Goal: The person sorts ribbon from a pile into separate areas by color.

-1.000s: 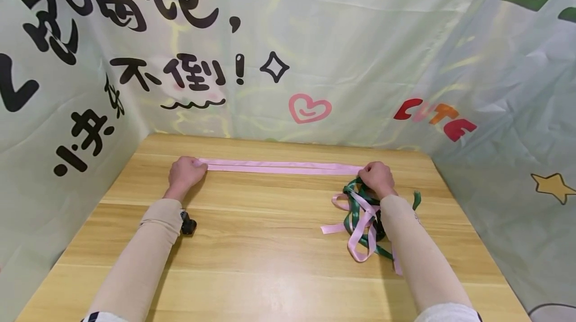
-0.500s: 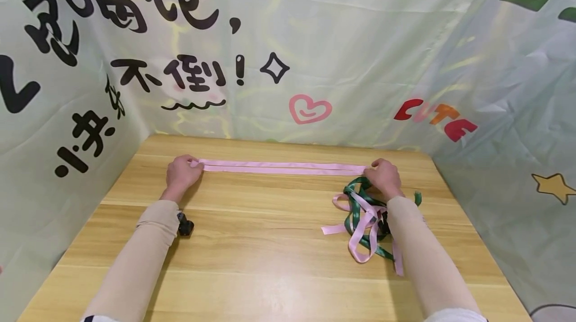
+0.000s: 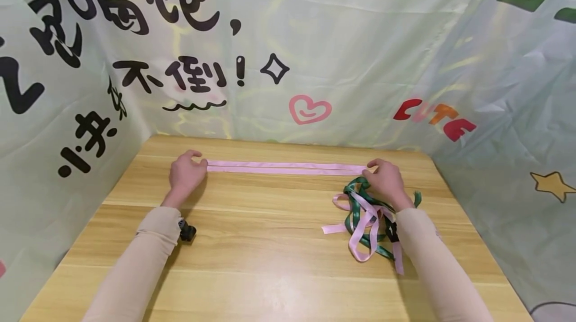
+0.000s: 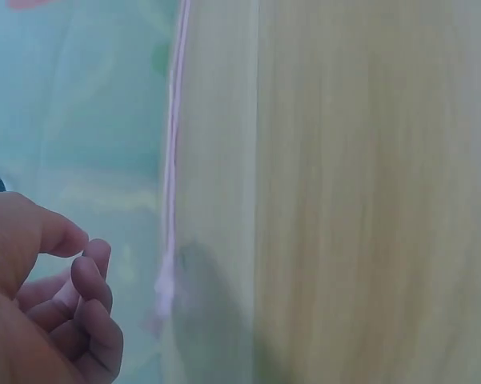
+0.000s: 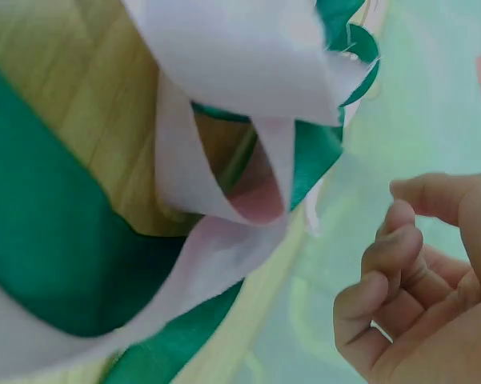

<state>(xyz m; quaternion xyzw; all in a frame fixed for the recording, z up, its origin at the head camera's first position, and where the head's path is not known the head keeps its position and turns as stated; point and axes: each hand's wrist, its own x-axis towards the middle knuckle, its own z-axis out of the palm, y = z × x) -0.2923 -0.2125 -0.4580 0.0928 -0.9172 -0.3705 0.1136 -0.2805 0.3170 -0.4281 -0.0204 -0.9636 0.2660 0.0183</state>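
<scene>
Two pink ribbon strips lie side by side, stretched straight across the far part of the table. At their left end is my left hand, thumb beside the ribbon and index finger lifted. The left wrist view shows loosely curled fingers apart from the ribbon end, holding nothing. My right hand is at the right end, fingers slightly parted. In the right wrist view its fingers curl loosely around nothing. Close below it lies a tangled pile of green ribbon and pink ribbon, partly hidden by the right forearm.
The wooden table has printed cloth hanging along its back and sides. A small black camera sits at the left wrist.
Both hands have loosened from the ribbon ends. The right hand has shifted slightly right; the left index finger has risen. The pink strips stay straight in place.
</scene>
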